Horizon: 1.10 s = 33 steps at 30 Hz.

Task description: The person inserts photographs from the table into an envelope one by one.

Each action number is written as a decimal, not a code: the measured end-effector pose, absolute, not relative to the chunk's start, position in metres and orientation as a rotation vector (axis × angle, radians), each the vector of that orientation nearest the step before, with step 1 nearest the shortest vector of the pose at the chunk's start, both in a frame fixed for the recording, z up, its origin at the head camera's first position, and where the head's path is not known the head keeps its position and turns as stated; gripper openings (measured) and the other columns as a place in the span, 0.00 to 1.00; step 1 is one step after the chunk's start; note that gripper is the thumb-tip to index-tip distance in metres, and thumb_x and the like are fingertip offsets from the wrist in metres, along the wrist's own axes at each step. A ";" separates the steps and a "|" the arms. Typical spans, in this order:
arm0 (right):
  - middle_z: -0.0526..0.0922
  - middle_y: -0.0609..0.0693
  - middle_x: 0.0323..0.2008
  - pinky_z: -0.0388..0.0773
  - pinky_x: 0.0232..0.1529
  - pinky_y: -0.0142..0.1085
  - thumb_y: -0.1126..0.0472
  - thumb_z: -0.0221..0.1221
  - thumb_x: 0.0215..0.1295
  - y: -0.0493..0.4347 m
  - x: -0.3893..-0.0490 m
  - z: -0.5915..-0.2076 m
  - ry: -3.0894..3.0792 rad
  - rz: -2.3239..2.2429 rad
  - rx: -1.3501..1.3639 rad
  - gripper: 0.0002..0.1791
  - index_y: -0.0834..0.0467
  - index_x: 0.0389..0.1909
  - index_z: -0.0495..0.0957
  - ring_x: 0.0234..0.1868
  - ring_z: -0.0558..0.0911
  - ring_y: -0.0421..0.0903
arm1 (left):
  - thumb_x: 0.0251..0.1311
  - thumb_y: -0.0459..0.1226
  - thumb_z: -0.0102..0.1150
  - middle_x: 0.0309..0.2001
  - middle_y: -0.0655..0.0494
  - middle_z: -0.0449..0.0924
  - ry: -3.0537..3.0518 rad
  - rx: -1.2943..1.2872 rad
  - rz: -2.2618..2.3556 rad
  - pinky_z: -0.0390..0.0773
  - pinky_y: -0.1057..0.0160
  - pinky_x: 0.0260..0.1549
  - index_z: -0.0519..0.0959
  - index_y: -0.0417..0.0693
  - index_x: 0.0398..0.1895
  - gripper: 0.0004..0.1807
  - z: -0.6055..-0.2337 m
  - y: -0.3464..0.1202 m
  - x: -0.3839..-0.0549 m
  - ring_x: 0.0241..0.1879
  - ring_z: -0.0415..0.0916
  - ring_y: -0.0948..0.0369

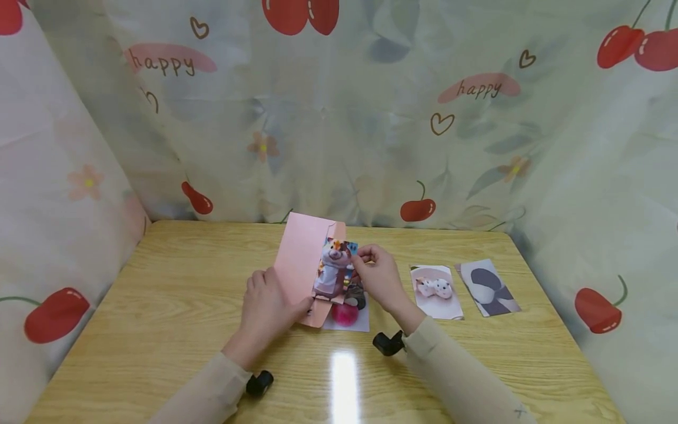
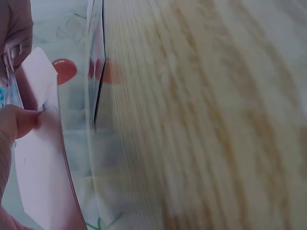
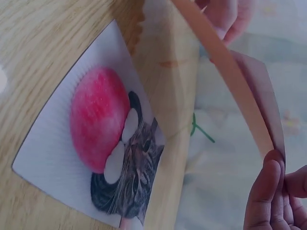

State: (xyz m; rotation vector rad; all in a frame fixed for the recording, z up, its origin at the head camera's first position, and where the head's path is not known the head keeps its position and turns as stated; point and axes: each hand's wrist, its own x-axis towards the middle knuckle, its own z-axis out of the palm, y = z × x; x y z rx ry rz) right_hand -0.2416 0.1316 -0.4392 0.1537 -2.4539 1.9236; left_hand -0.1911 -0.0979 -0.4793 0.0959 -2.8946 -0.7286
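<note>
A pink envelope (image 1: 299, 253) is raised above the table, gripped at its lower part by my left hand (image 1: 270, 306), whose thumb lies across the front. My right hand (image 1: 378, 277) pinches the upper right edge of a picture card (image 1: 335, 271) showing a cartoon hamster in an apron. That card stands in front of the envelope's flap side, its lower edge near the left thumb. In the left wrist view the thumb presses the pink envelope (image 2: 43, 177). Below them, partly covered, lies a cat picture card (image 3: 139, 167) with a pink pompom-like shape.
To the right on the wooden table (image 1: 159, 330) lie a card with two white round animals (image 1: 434, 288) and a grey-and-white card (image 1: 487, 287). A patterned curtain (image 1: 339, 165) encloses the table's back and sides.
</note>
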 end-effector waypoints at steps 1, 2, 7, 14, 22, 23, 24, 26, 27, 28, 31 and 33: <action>0.78 0.57 0.34 0.80 0.27 0.49 0.60 0.58 0.67 0.132 -0.242 -0.439 -2.457 1.916 0.144 0.09 0.62 0.41 0.76 0.28 0.83 0.60 | 0.39 0.67 0.65 0.51 0.36 0.63 -2.895 0.094 -0.743 0.69 0.47 0.48 0.62 0.30 0.59 0.57 -0.479 -0.098 -0.191 0.49 0.61 0.45; 0.78 0.57 0.33 0.80 0.26 0.49 0.60 0.58 0.67 0.132 -0.242 -0.439 -2.461 1.904 0.134 0.09 0.62 0.41 0.76 0.28 0.82 0.60 | 0.39 0.67 0.65 0.52 0.36 0.63 -2.895 0.089 -0.754 0.69 0.47 0.48 0.62 0.30 0.59 0.57 -0.478 -0.097 -0.191 0.49 0.61 0.45; 0.79 0.54 0.32 0.79 0.27 0.41 0.61 0.61 0.64 0.132 -0.245 -0.443 -2.474 1.809 0.118 0.07 0.60 0.38 0.77 0.30 0.81 0.53 | 0.39 0.67 0.65 0.51 0.36 0.64 -2.899 0.077 -0.761 0.69 0.48 0.48 0.63 0.30 0.58 0.56 -0.476 -0.095 -0.191 0.49 0.62 0.46; 0.81 0.53 0.32 0.80 0.33 0.38 0.59 0.64 0.62 0.123 -0.242 -0.437 -2.526 1.795 0.179 0.09 0.60 0.38 0.80 0.32 0.82 0.51 | 0.38 0.67 0.65 0.51 0.33 0.63 -2.904 0.080 -0.676 0.70 0.46 0.46 0.61 0.27 0.59 0.59 -0.476 -0.095 -0.190 0.49 0.62 0.44; 0.84 0.55 0.28 0.81 0.36 0.49 0.63 0.62 0.64 0.121 -0.246 -0.439 -2.588 1.854 0.067 0.07 0.63 0.38 0.79 0.28 0.85 0.51 | 0.36 0.66 0.66 0.51 0.35 0.63 -2.894 0.076 -0.725 0.70 0.47 0.46 0.62 0.29 0.58 0.57 -0.478 -0.094 -0.189 0.48 0.62 0.45; 0.84 0.56 0.28 0.81 0.35 0.48 0.63 0.63 0.63 0.120 -0.247 -0.440 -2.590 1.865 0.056 0.07 0.63 0.38 0.78 0.27 0.85 0.50 | 0.36 0.66 0.67 0.50 0.36 0.63 -2.898 0.078 -0.743 0.70 0.47 0.46 0.63 0.29 0.58 0.57 -0.478 -0.093 -0.189 0.48 0.62 0.46; 0.84 0.56 0.28 0.81 0.34 0.47 0.63 0.63 0.63 0.120 -0.248 -0.442 -2.596 1.872 0.052 0.08 0.63 0.38 0.78 0.27 0.85 0.50 | 0.36 0.66 0.67 0.50 0.37 0.63 -2.902 0.082 -0.762 0.71 0.48 0.46 0.63 0.29 0.58 0.57 -0.478 -0.092 -0.188 0.48 0.62 0.46; 0.83 0.56 0.28 0.82 0.31 0.43 0.63 0.63 0.63 0.118 -0.249 -0.445 -2.602 1.891 0.047 0.09 0.64 0.39 0.77 0.26 0.85 0.50 | 0.36 0.66 0.67 0.50 0.38 0.63 -2.911 0.081 -0.791 0.71 0.49 0.46 0.63 0.30 0.57 0.56 -0.478 -0.091 -0.188 0.48 0.62 0.47; 0.83 0.56 0.28 0.82 0.30 0.41 0.63 0.64 0.62 0.116 -0.249 -0.447 -2.603 1.902 0.044 0.09 0.64 0.39 0.76 0.26 0.85 0.50 | 0.36 0.66 0.67 0.50 0.38 0.64 -2.914 0.079 -0.802 0.71 0.49 0.45 0.64 0.30 0.57 0.56 -0.478 -0.090 -0.187 0.47 0.62 0.47; 0.82 0.56 0.28 0.82 0.29 0.40 0.63 0.64 0.62 0.115 -0.250 -0.448 -2.601 1.914 0.040 0.10 0.64 0.39 0.76 0.26 0.85 0.49 | 0.37 0.66 0.66 0.49 0.38 0.64 -2.915 0.076 -0.808 0.71 0.50 0.45 0.64 0.30 0.56 0.55 -0.477 -0.089 -0.187 0.47 0.62 0.48; 0.82 0.57 0.27 0.81 0.28 0.38 0.63 0.64 0.62 0.110 -0.250 -0.451 -2.604 1.923 0.045 0.10 0.64 0.37 0.75 0.26 0.85 0.49 | 0.37 0.66 0.66 0.49 0.40 0.64 -2.918 0.074 -0.822 0.71 0.51 0.44 0.65 0.31 0.55 0.54 -0.477 -0.087 -0.187 0.47 0.62 0.48; 0.82 0.57 0.27 0.81 0.28 0.38 0.64 0.64 0.61 0.108 -0.250 -0.452 -2.607 1.923 0.057 0.09 0.64 0.36 0.75 0.26 0.85 0.49 | 0.37 0.66 0.66 0.48 0.40 0.65 -2.918 0.071 -0.840 0.70 0.52 0.43 0.66 0.32 0.53 0.52 -0.477 -0.086 -0.187 0.47 0.62 0.49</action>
